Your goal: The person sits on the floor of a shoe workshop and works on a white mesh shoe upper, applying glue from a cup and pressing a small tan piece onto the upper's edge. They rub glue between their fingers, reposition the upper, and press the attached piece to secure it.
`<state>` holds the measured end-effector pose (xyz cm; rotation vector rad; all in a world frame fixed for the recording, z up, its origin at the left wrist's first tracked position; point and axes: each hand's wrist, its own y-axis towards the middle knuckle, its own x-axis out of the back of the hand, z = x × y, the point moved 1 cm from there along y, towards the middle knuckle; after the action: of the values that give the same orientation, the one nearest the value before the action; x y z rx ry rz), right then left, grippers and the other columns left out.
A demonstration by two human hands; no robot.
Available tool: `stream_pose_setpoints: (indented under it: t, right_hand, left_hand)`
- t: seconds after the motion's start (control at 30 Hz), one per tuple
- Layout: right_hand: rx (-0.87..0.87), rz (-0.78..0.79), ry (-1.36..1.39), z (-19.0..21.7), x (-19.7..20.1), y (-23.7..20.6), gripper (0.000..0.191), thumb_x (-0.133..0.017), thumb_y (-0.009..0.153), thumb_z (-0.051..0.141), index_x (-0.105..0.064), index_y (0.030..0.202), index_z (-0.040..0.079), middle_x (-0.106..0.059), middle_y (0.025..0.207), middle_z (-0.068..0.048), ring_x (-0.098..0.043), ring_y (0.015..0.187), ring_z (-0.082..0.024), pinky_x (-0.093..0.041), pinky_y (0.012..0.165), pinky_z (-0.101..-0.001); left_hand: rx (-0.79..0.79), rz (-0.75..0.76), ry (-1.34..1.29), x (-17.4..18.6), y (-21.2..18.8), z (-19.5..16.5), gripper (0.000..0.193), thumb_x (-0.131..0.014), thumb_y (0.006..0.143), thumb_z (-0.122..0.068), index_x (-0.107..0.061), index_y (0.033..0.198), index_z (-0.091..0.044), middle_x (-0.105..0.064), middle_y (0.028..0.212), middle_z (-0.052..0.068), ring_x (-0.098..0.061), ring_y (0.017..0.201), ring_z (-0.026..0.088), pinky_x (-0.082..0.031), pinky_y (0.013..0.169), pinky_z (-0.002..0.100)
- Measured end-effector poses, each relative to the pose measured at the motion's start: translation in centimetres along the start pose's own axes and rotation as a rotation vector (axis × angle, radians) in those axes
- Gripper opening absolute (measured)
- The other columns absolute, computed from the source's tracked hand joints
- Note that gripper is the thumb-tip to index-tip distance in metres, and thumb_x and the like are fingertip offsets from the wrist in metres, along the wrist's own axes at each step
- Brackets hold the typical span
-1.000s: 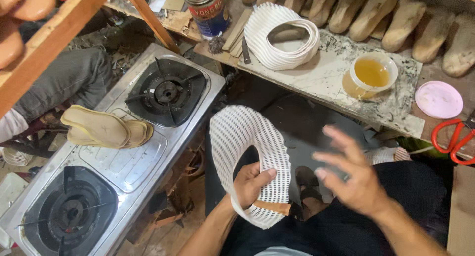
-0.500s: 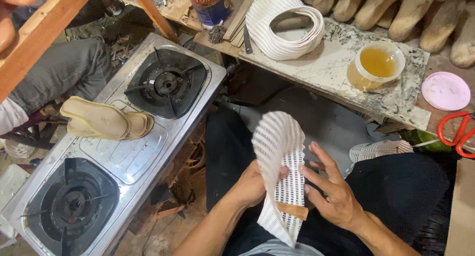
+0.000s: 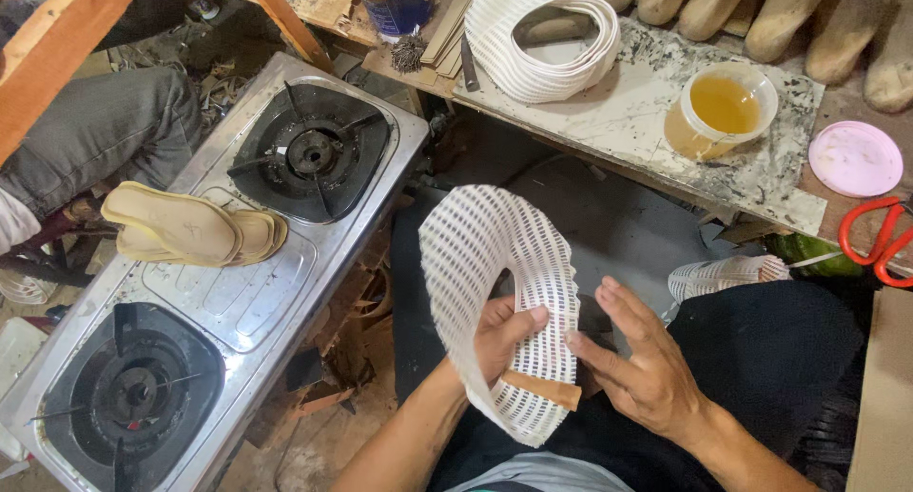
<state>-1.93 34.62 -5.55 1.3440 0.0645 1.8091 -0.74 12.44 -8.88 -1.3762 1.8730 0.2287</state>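
White perforated strap band (image 3: 504, 292), curved into a tall loop, is held up over the lap, in front of the dark trousers and just off the right edge of the two-burner gas stove (image 3: 238, 292). It is grasped by the left hand (image 3: 499, 335), whose thumb is pressed across its lower part above a tan strip (image 3: 542, 389) fixed to it. The right hand (image 3: 647, 368) is laid against the band's right edge with fingers spread, not clenched. Half a second earlier the band was folded narrower between both hands; it has since been opened out and its top swung leftward, so its patterned face is now exposed. A second earlier the right hand was lifted clear of it. On the stove's middle, tan shoe soles (image 3: 190, 228) are stacked unmoved. On the speckled workbench (image 3: 647, 140) beyond, a coil of the same white banding (image 3: 542, 36) and a cup of amber liquid (image 3: 725, 107) are left as before.
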Motion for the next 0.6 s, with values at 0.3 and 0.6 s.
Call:
stream_pose_setpoints:
  t: [0.3, 0.6]
  right_hand:
    - [0.049, 0.016, 0.0, 0.8, -0.2, -1.0, 0.049, -0.078, 0.076, 0.0, -0.076, 0.118, 0.026, -0.041, 0.151, -0.008, -0.044, 0.142, -0.039, -0.048, 0.108, -0.0477]
    - [0.038, -0.034, -0.134, 0.1, 0.4, 0.1, 0.043, -0.079, 0.077, 0.0, -0.079, 0.113, 0.024, -0.044, 0.148, -0.01, -0.045, 0.14, -0.039, -0.048, 0.107, -0.0477]
  left_hand:
    - [-0.106, -0.113, 0.299, -1.5, -0.5, -2.7, 0.028, -0.058, 0.101, -0.017, -0.067, 0.121, 0.0, -0.075, 0.093, 0.008, -0.072, 0.078, 0.012, -0.06, 0.067, 0.025]
    - [0.024, -0.131, 0.368, -1.2, -0.3, -2.2, 0.029, -0.062, 0.098, -0.02, -0.07, 0.118, 0.0, -0.074, 0.088, 0.006, -0.068, 0.07, 0.012, -0.056, 0.058, 0.025]
